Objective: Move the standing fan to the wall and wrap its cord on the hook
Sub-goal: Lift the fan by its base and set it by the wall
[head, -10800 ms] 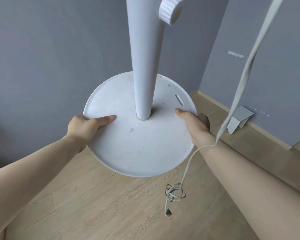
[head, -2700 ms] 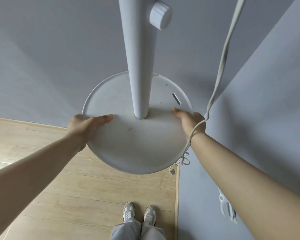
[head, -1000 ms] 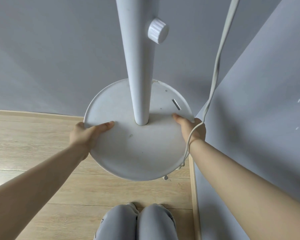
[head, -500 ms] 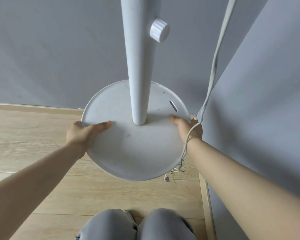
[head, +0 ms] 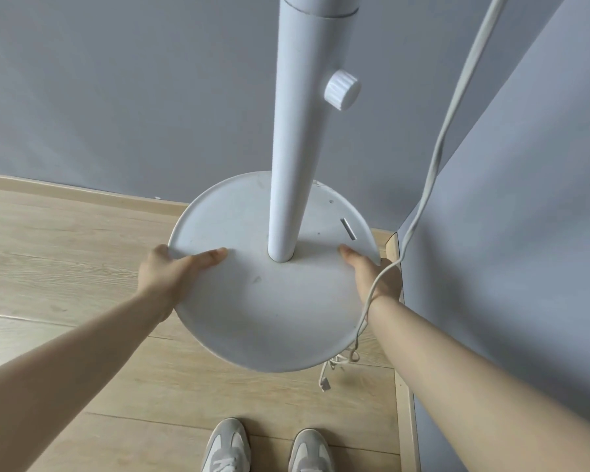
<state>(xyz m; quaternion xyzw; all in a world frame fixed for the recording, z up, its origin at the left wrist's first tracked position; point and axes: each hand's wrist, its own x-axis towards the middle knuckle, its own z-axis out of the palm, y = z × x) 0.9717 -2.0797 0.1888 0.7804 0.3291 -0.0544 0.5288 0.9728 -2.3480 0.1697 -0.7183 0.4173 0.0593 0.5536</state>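
Note:
The white standing fan shows only its round base [head: 273, 315] and its pole [head: 297, 165], which carries a ribbed knob [head: 342, 90]. My left hand [head: 171, 272] grips the base's left rim, thumb on top. On the right rim my right hand [head: 377, 277] holds the same way. The base sits in the room's corner; I cannot tell whether it touches the floor. The white cord [head: 436, 155] hangs from above, drapes over my right wrist, and ends in a small bundle with the plug [head: 325, 384] below the base. No hook is in view.
Grey walls meet in a corner [head: 397, 233] just behind the base, with a wooden skirting board [head: 82, 195] along the bottom. Light wood floor [head: 65, 267] stretches to the left. My two grey shoes [head: 263, 447] stand at the bottom edge.
The base has dropped lower and closer to the corner. My bent knees have left the view and my shoes show instead. Both hands keep the same grip.

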